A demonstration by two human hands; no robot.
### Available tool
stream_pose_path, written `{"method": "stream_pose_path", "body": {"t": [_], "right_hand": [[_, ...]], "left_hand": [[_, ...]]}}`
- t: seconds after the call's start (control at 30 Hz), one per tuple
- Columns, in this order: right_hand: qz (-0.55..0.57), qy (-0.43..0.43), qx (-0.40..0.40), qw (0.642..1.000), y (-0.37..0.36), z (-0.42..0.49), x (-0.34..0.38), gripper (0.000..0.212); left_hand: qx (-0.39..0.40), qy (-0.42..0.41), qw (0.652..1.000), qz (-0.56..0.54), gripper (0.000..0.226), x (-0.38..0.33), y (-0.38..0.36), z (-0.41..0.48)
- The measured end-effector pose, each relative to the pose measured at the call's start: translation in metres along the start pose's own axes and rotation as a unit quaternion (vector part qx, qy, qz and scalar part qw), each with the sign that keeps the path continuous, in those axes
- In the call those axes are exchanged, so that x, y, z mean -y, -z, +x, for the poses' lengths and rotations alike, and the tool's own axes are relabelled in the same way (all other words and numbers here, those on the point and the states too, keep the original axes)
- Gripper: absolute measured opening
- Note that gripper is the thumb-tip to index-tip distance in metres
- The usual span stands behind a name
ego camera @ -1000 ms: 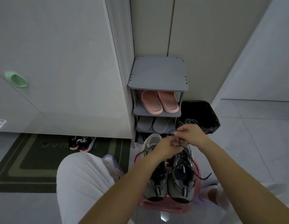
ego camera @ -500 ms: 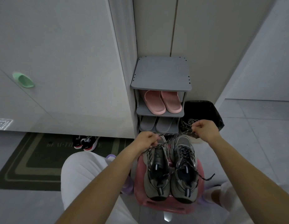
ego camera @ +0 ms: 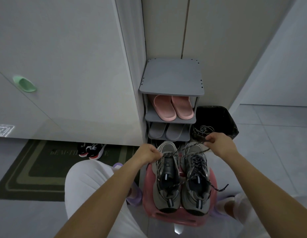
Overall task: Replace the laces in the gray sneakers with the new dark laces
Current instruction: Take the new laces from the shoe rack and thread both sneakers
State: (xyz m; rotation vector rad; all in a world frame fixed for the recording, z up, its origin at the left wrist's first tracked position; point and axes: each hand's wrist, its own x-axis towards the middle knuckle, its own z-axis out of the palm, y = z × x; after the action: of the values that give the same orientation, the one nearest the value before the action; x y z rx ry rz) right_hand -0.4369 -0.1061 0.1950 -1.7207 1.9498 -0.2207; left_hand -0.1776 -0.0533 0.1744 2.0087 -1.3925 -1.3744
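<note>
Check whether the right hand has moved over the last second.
Yes. The right hand has swung rightward, away from the left hand and the shoe rack, to sit before the black bin, stretching the dark lace.

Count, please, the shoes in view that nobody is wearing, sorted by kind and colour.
Gray sneakers: 2
Pink slippers: 2
Gray slippers: 2
Black and red sneakers: 2
Total: 8
</note>
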Motion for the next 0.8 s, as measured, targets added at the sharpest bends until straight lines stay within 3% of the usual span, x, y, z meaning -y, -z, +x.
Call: {"method": "stream_pose_path", "body": {"t": [0.07,0.1,0.23,0.37,0.47,0.63,0.8], "right_hand": [[-0.129,0.067,0.016,0.989,-0.005,-0.006,0.008,0.037],[-0.136,0.1,0.041,0.985,-0.01,-0.01,0.015,0.041],[0.012,0.15,0.165,0.975,-0.038,-0.028,0.04,0.047],[-0.006,0.162,0.093,0.982,-0.057,-0.027,0.042,0.018],[-0.037,0.159,0.092,0.982,-0.064,-0.023,0.039,0.022],[-0.088,0.118,0.072,0.987,-0.07,-0.016,0.03,0.02],[-0.118,0.128,0.077,0.982,-0.075,-0.013,0.03,0.02]], "left_hand": [[0.009,-0.014,1.0,0.006,0.016,-0.008,-0.008,0.001],[0.012,-0.02,1.0,0.009,0.017,-0.012,-0.012,0.001],[0.013,-0.035,0.999,0.007,0.016,-0.024,-0.027,0.004],[0.001,-0.037,0.999,0.001,0.019,-0.02,-0.035,0.008],[-0.006,-0.051,0.999,0.018,0.017,-0.011,-0.043,0.01],[-0.074,-0.088,0.975,0.188,0.02,0.007,-0.056,0.012],[-0.049,-0.056,0.977,0.198,0.029,0.021,-0.067,0.018]]}}
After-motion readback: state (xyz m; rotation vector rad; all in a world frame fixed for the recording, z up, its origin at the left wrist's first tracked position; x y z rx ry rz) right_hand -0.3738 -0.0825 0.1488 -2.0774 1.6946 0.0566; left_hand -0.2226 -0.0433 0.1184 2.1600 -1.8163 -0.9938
